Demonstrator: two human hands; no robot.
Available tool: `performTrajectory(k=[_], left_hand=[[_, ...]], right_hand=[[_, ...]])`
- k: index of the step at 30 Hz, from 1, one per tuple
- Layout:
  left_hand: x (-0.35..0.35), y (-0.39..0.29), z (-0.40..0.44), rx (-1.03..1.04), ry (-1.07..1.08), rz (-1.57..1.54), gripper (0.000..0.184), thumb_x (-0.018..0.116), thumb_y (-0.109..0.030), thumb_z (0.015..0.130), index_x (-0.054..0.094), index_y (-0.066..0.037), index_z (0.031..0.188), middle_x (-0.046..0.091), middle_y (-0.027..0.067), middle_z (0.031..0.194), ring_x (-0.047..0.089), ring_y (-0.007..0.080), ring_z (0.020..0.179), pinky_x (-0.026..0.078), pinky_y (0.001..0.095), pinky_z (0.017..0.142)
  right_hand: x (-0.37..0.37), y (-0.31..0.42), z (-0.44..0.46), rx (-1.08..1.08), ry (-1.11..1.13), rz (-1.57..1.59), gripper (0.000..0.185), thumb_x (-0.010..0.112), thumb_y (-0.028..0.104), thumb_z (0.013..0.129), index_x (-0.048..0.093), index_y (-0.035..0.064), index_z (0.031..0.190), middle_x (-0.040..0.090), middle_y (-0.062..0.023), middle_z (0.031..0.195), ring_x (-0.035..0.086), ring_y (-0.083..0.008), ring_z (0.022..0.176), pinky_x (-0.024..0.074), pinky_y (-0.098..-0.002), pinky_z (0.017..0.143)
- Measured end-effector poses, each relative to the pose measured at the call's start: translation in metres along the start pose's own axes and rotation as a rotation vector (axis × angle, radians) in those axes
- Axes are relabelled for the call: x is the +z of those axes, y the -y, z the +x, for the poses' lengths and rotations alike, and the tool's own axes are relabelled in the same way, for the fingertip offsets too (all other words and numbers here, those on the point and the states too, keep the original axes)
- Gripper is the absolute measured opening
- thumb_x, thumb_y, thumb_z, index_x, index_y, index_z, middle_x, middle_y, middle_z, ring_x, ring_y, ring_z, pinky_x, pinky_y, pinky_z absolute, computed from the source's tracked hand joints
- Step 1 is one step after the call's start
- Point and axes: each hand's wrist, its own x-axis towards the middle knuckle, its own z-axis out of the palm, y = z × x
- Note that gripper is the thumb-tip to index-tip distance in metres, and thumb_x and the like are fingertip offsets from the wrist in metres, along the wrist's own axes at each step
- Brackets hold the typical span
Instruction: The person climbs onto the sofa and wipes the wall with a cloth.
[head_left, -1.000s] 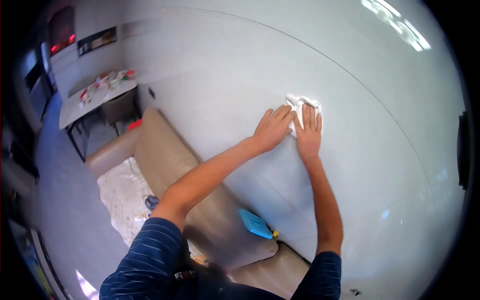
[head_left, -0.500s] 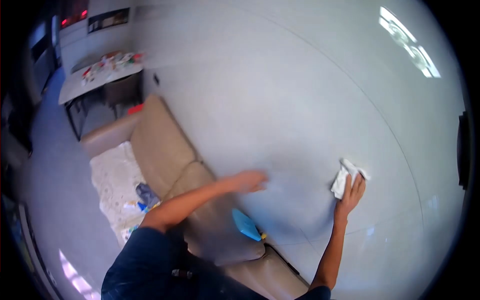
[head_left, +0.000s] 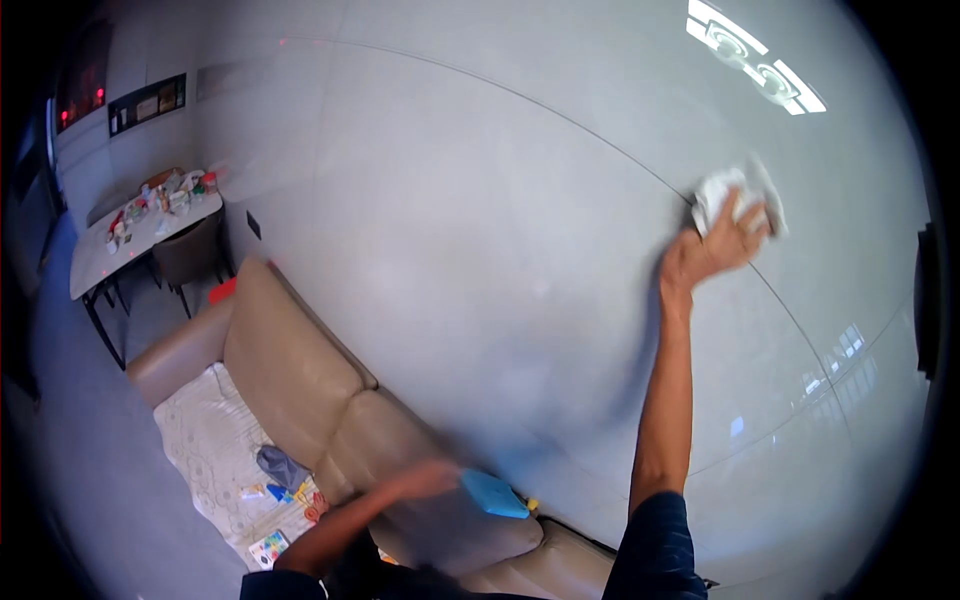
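Right Hand on White Cloth, Left Hand Lowered

Head view: The right hand [head_left: 718, 250], unclenched with fingers spread, bears on the white cloth [head_left: 722, 195]. The cloth is located against the wall [head_left: 450, 200], at the dark seam, below the reflected light [head_left: 755, 58]. The left hand [head_left: 428, 480] is blurred, near the blue case [head_left: 494, 495] on the sofa [head_left: 290, 350]; its grip cannot be determined.
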Motion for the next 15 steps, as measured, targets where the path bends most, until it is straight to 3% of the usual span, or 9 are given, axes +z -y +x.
performTrajectory(k=[5, 8, 11, 14, 15], left_hand=[[-0.033, 0.028, -0.033, -0.073, -0.068, -0.046, 0.039, 0.061, -0.028, 0.095, 0.058, -0.001, 0.123, 0.067, 0.0191, 0.113, 0.065, 0.0328, 0.104, 0.051, 0.0395, 0.091], [-0.053, 0.041, -0.037, -0.097, -0.137, -0.075, 0.039, 0.06, -0.028, 0.096, 0.058, -0.001, 0.123, 0.067, 0.0191, 0.113, 0.065, 0.0327, 0.104, 0.051, 0.039, 0.091], [-0.066, 0.055, -0.035, -0.141, -0.205, -0.053, 0.039, 0.059, -0.028, 0.096, 0.058, -0.001, 0.123, 0.067, 0.0189, 0.113, 0.065, 0.0331, 0.105, 0.051, 0.0395, 0.092], [-0.073, 0.05, -0.032, -0.115, -0.306, -0.076, 0.035, 0.059, -0.026, 0.094, 0.061, 0.0, 0.118, 0.066, 0.02, 0.114, 0.063, 0.0354, 0.106, 0.049, 0.0426, 0.093], [-0.074, 0.048, -0.036, -0.113, -0.354, -0.105, 0.031, 0.058, -0.024, 0.093, 0.064, 0.0, 0.112, 0.065, 0.021, 0.113, 0.061, 0.0374, 0.107, 0.048, 0.0451, 0.094]], right_hand=[[0.089, 0.106, 0.023, -0.085, 0.144, -0.078, 0.061, 0.054, -0.001, 0.074, 0.056, 0.0095, 0.135, 0.04, -0.0195, 0.149, 0.028, -0.0448, 0.141, 0.0206, -0.0583, 0.113], [0.12, 0.146, 0.017, -0.165, 0.148, 0.061, 0.058, 0.054, -0.002, 0.076, 0.057, 0.0087, 0.133, 0.041, -0.0175, 0.148, 0.028, -0.0446, 0.141, 0.024, -0.0597, 0.112], [0.141, 0.188, -0.025, -0.392, 0.302, 0.204, 0.054, 0.053, -0.002, 0.08, 0.055, 0.008, 0.133, 0.042, -0.0169, 0.148, 0.03, -0.04, 0.142, 0.0265, -0.0577, 0.113], [0.154, 0.211, -0.082, -0.523, 0.459, 0.319, 0.055, 0.048, 0.001, 0.085, 0.051, 0.0109, 0.139, 0.037, -0.0137, 0.153, 0.029, -0.0374, 0.144, 0.0205, -0.0539, 0.117], [0.148, 0.219, -0.088, -0.501, 0.647, 0.257, 0.054, 0.044, 0.003, 0.088, 0.048, 0.0107, 0.141, 0.036, -0.0148, 0.153, 0.028, -0.036, 0.145, 0.0194, -0.0523, 0.118]])
